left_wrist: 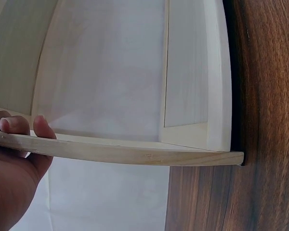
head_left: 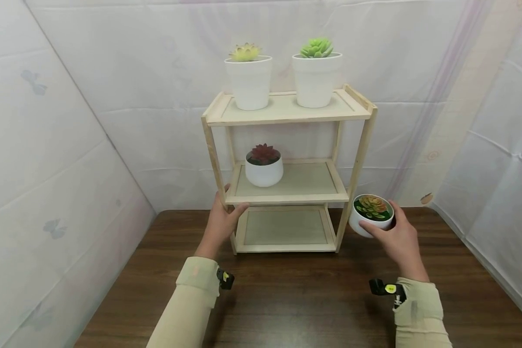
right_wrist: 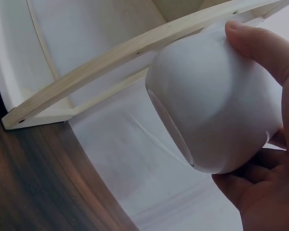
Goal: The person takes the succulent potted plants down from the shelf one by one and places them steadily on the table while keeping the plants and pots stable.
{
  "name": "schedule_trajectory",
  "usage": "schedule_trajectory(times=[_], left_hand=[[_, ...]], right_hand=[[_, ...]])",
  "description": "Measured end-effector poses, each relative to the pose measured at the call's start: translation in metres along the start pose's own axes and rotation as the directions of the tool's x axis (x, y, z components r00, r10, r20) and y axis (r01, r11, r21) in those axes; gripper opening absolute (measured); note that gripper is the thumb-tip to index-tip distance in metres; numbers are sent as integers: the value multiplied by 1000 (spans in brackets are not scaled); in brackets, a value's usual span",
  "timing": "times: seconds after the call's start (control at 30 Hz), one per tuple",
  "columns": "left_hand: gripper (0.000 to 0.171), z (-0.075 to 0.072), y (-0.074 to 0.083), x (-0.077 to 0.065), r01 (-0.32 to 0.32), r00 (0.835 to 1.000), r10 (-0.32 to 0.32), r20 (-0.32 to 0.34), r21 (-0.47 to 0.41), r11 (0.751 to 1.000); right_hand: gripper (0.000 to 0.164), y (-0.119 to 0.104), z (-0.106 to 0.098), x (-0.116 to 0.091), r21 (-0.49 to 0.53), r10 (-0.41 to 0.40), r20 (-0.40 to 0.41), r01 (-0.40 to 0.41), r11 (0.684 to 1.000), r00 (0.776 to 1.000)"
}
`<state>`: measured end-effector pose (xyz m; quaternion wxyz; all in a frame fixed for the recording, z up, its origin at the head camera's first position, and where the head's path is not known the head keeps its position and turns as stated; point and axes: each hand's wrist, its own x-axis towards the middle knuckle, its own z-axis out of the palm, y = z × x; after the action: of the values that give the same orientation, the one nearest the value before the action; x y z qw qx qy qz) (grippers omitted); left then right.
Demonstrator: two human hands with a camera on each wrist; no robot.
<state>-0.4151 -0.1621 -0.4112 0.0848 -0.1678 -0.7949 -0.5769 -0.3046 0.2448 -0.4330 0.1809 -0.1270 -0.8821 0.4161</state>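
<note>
My left hand (head_left: 220,220) grips the left front post of a three-tier wooden shelf (head_left: 287,198) at the middle tier. In the left wrist view its fingers curl around the post (left_wrist: 111,153). My right hand (head_left: 401,238) holds a round white pot with an orange-green succulent (head_left: 371,208), just right of the shelf's right front post. The right wrist view shows the pot's smooth side and base, thumb on one side and fingers on the other. A similar white pot with a dark red succulent (head_left: 264,169) sits on the middle tier, left of centre.
On the top tier stand two taller white pots, one with a yellow succulent (head_left: 249,82), one with a green succulent (head_left: 316,79). The shelf rests on a dark brown wooden table (head_left: 296,295). Pale patterned sheets (head_left: 165,96) hang behind and at both sides.
</note>
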Motion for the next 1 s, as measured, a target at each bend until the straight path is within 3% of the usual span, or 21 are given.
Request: schedule_trajectory(times=[1.0], left_hand=[[91,0,-1,0,-8,1000,8,-8,15,1000]], right_hand=[[106,29,26,9,0,50,44,-50,999,998]])
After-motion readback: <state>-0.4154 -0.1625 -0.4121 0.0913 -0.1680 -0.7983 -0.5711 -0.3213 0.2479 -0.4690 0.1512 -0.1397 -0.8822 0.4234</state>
